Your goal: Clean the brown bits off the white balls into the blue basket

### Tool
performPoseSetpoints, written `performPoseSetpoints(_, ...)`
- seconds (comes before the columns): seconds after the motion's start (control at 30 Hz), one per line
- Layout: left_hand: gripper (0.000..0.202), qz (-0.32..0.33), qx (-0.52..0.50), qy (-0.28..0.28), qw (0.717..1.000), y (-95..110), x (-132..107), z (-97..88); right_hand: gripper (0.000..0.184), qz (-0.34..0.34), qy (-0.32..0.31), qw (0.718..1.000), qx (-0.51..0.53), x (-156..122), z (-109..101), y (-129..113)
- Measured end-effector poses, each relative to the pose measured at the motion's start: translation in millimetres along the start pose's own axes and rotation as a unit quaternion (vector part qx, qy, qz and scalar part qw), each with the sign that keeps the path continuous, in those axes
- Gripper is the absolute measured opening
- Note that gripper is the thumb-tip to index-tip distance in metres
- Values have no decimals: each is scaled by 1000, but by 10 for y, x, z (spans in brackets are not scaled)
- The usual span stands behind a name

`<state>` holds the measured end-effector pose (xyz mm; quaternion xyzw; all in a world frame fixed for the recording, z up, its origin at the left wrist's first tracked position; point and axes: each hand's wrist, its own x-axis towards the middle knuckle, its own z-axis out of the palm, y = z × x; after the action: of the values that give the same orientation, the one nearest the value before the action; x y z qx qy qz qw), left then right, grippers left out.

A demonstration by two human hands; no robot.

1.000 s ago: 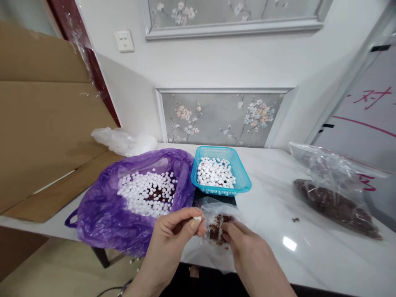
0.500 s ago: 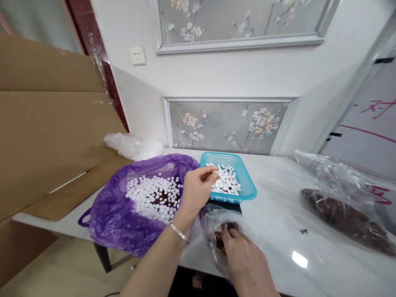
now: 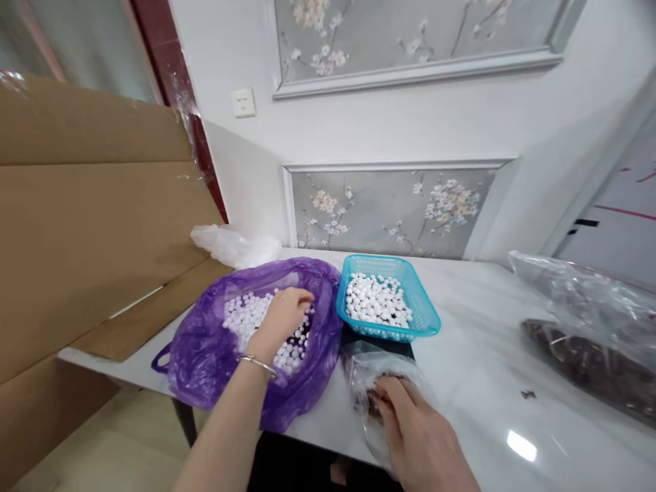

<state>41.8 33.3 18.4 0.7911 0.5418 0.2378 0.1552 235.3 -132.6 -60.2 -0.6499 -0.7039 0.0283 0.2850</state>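
My left hand point(image 3: 285, 316) is over the purple plastic bag point(image 3: 205, 365), near its right side, with the fingers curled together. Whatever is between those fingertips is hidden. Inside the bag lie many small white balls point(image 3: 247, 316), with dark bits among them. My right hand point(image 3: 417, 417) reaches into a clear plastic bag point(image 3: 365, 365) of small reddish-brown pieces point(image 3: 375, 403). Its thumb and fingers are pinched together at the pieces, and I cannot make out what they hold. Behind it, a blue basket point(image 3: 424, 311) contains more white balls point(image 3: 378, 301).
To the right, a large clear bag of dark brown pieces point(image 3: 589, 359) lies on the white table point(image 3: 476, 369), with a small brown piece point(image 3: 528, 394) nearby. A cardboard box point(image 3: 97, 239) stands at the left. White plastic point(image 3: 238, 247) lies by the wall.
My left hand has moved left from the basket's white balls to above the purple bag. My right hand stays at the clear bag, its fingers shifted slightly. The whole view has shifted a little.
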Motion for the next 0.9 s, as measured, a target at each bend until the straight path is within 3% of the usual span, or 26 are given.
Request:
performPoseSetpoints(0.1, 26, -25, 52, -33, 998, -273, 21, -21, 27, -9, 40, 996, 77, -12, 40, 10)
performPoseSetpoints(0.27, 29, -42, 69, -65, 995, -392, -14, 149, 24, -5, 61, 981, 184, -14, -58, -7)
performPoseSetpoints(0.47, 29, -66, -9, -53, 996, -377, -86, 121, 19, 24, 66, 960, 271, -18, -232, 9)
performPoseSetpoints(0.63, 25, -78, -184, -19, 980, -127, -361, -17, 17, 25, 63, 945, 319, 3, -220, 28)
performPoseSetpoints(0.8, 35, -88, -394, -51, 914, 300, -864, 105, 13, 68, 46, 913, 399, -9, -283, -46)
performPoseSetpoints(0.83, 32, -107, -461, -70, 878, 380, -946, 149, 12, 73, 48, 902, 424, -15, -319, -81)
performPoseSetpoints(0.9, 25, -151, -604, -117, 774, 518, -1063, 229, 11, 69, 53, 879, 468, -25, -398, -158)
